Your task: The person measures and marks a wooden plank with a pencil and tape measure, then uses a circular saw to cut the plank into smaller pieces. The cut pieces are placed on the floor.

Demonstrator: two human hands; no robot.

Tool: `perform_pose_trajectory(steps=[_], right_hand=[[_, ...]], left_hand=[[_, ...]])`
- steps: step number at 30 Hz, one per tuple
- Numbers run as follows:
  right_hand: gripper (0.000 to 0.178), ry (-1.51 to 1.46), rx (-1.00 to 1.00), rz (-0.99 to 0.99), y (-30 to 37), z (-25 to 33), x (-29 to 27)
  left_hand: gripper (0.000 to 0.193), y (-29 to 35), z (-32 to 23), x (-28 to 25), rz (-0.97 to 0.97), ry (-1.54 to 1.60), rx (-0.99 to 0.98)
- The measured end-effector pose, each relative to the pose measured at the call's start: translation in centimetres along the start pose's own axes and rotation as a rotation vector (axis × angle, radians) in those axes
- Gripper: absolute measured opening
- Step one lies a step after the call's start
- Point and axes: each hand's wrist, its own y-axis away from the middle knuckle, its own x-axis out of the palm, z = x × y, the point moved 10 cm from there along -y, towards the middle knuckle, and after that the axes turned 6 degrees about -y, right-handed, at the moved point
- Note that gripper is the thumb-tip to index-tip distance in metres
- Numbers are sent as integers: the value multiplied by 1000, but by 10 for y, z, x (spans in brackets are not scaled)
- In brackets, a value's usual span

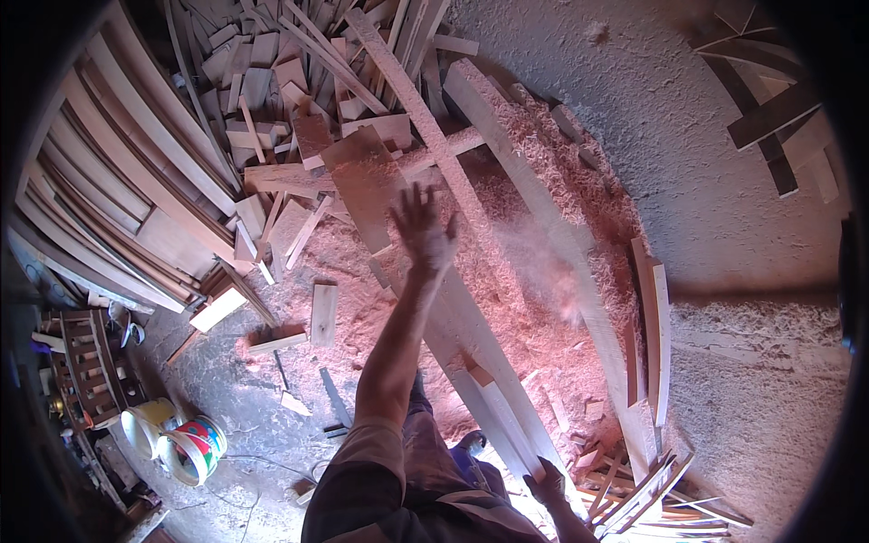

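My left hand (424,228) is stretched forward, fingers spread and nothing in them, above the far part of a long pale plank (453,317). Just beyond it lies a broad brown board (360,185) dusted with shavings. On the plank's near part rests a narrower wooden strip (503,418). At the strip's near end, low in the view, my right hand (546,486) has thumb and fingers around it; shadow hides part of that grip. A pale dust cloud (554,276) hangs to the right of my left hand.
Long curved boards (149,154) are stacked at the left, with a heap of offcuts (262,81) at the far side. Reddish shavings (588,199) lie thick beside a long beam (543,199). Two buckets (201,450) stand near left; thin sticks (647,498) lie near right.
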Motion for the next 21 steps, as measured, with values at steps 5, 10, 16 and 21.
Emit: perform_pose_trajectory(steps=[5, 10, 16, 21], right_hand=[[64, 50, -64, -6, 0, 2, 0], [64, 38, -68, -2, 1, 6, -3], [63, 7, -33, -10, 0, 4, -2], [62, -1, -32, -2, 0, 7, -2]], left_hand=[[85, 12, 85, 2, 87, -101, -68], [85, 22, 86, 5, 75, -111, 47], [89, 21, 80, 0, 85, -84, 69], [95, 23, 89, 2, 150, -154, 18]])
